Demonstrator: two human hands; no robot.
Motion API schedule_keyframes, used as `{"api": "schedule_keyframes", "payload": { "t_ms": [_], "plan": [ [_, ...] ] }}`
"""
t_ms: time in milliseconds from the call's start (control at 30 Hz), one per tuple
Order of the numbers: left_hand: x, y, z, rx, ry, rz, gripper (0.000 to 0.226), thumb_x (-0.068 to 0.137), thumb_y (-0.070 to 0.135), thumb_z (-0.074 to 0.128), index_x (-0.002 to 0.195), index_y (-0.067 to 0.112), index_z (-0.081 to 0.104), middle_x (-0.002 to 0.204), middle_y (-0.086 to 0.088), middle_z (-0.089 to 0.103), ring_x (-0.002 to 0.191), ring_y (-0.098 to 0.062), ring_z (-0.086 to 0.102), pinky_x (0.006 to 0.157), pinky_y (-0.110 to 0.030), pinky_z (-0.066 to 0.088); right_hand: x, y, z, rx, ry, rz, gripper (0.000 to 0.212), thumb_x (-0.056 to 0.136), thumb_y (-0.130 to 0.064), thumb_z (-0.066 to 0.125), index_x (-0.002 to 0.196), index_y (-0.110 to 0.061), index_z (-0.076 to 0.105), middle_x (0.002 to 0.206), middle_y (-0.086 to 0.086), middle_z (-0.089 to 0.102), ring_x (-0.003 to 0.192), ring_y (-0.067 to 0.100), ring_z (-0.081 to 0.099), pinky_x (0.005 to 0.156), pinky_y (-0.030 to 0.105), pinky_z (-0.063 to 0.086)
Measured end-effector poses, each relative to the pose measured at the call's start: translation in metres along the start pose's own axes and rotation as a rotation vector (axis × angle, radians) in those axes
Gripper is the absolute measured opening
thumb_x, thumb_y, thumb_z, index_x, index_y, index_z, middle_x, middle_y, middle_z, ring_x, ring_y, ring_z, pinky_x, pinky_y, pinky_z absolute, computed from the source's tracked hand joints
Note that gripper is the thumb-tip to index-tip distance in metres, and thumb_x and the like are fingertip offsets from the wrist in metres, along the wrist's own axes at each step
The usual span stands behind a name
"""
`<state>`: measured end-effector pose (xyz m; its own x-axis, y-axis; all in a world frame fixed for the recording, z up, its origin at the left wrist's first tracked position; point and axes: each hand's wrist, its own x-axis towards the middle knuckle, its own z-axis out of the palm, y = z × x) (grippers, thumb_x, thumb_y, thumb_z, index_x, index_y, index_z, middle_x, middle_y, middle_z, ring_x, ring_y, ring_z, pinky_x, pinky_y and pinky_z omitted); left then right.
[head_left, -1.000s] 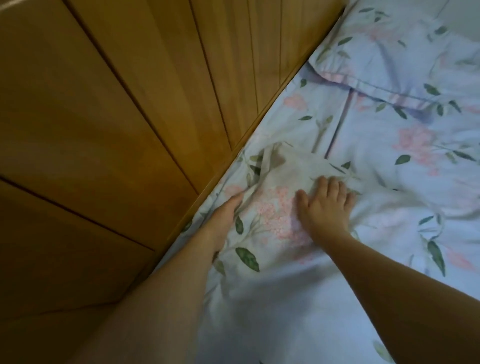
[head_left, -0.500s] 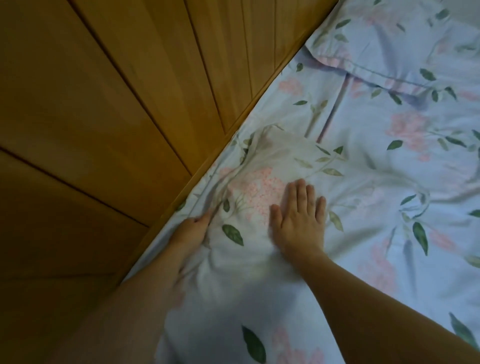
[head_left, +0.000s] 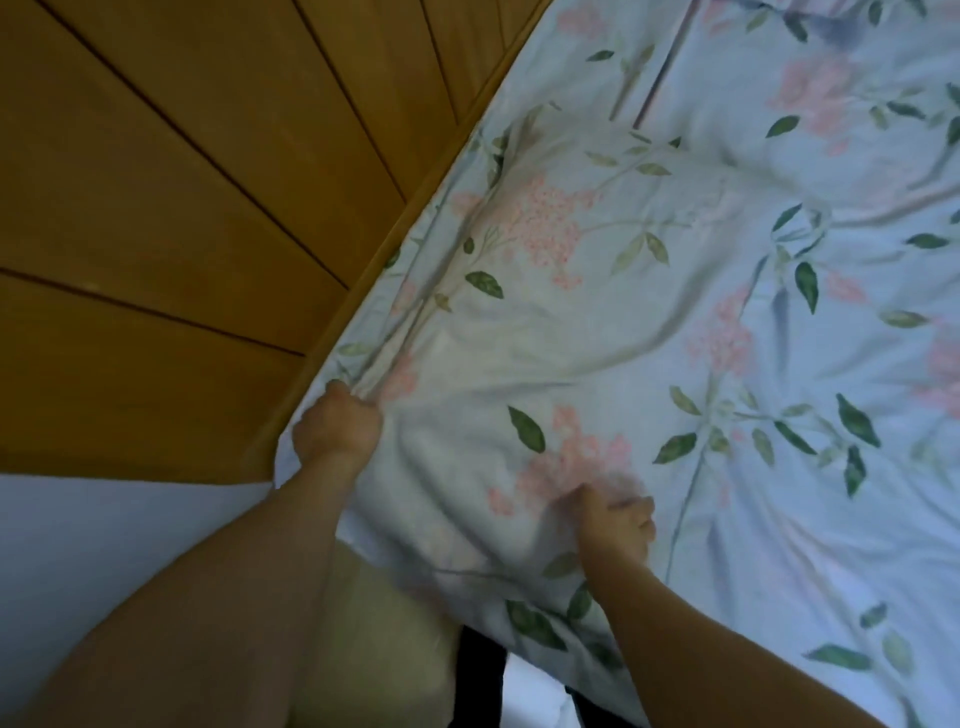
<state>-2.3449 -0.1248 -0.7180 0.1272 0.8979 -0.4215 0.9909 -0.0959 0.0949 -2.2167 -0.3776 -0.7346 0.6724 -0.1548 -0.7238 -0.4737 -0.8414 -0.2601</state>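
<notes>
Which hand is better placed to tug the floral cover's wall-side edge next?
Probably left. The left hand grips the bunched edge of the floral cover right beside the wooden wall; the right hand holds cloth farther in.

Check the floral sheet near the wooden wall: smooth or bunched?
Bunched. The floral sheet gathers into creases where the left hand grips its edge; the right hand holds a fold too.

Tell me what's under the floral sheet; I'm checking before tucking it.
Below the floral sheet's near edge, a pale beige surface and dark gaps show. Everything farther under the cloth is covered.
</notes>
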Motion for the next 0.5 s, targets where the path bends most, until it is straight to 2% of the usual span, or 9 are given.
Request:
{"api": "schedule_keyframes", "payload": {
  "t_ms": [67, 200, 333, 433, 500],
  "plan": [
    [0.007, -0.002, -0.007, 0.167, 0.078, 0.045, 0.045, 0.093, 0.038, 0.046, 0.125, 0.007, 0.046, 0.128, -0.02, 0.054, 0.116, -0.039, 0.05, 0.093, -0.043, 0.039, -0.002, -0.005, 0.0, -0.068, -0.044, -0.078, 0.081, 0.085, -0.041, 0.054, 0.149, -0.012, 0.015, 0.154, 0.013, 0.023, 0.136, 0.037, 0.032, 0.112, 0.051, 0.028],
    [-0.02, 0.006, -0.021, 0.343, 0.072, 0.174, 0.041, 0.095, 0.033, 0.039, 0.13, 0.011, 0.039, 0.134, -0.016, 0.042, 0.121, -0.035, 0.038, 0.101, -0.043, 0.03, -0.026, -0.001, -0.014, -0.251, -0.089, -0.29, 0.069, 0.091, -0.037, 0.045, 0.149, -0.012, 0.019, 0.157, 0.008, 0.021, 0.141, 0.031, 0.028, 0.116, 0.046, 0.024],
    [-0.074, 0.019, -0.06, 0.287, 0.061, 0.462, 0.041, 0.097, 0.03, 0.034, 0.134, 0.013, 0.037, 0.137, -0.014, 0.04, 0.127, -0.032, 0.034, 0.113, -0.046, 0.018, -0.076, -0.017, -0.067, -0.345, -0.091, -0.478, 0.066, 0.093, -0.035, 0.043, 0.149, -0.007, 0.021, 0.157, 0.01, 0.021, 0.144, 0.027, 0.023, 0.118, 0.043, 0.021],
    [-0.134, 0.032, -0.109, 0.216, 0.035, 0.652, 0.055, 0.099, 0.035, 0.033, 0.148, 0.012, 0.024, 0.15, -0.013, 0.032, 0.14, -0.029, 0.025, 0.119, -0.047, 0.002, -0.126, -0.023, -0.126, -0.344, -0.056, -0.607, 0.062, 0.094, -0.031, 0.042, 0.147, -0.005, 0.023, 0.155, 0.012, 0.026, 0.141, 0.028, 0.027, 0.116, 0.041, 0.023],
    [-0.162, 0.043, -0.134, 0.157, 0.084, 0.744, 0.057, 0.1, 0.036, 0.032, 0.15, 0.012, 0.019, 0.155, -0.01, 0.027, 0.144, -0.026, 0.019, 0.12, -0.045, 0.001, -0.147, -0.031, -0.153, -0.339, -0.028, -0.678, 0.062, 0.095, -0.03, 0.041, 0.148, -0.004, 0.022, 0.155, 0.013, 0.025, 0.142, 0.028, 0.025, 0.117, 0.04, 0.02]
  ]
}}
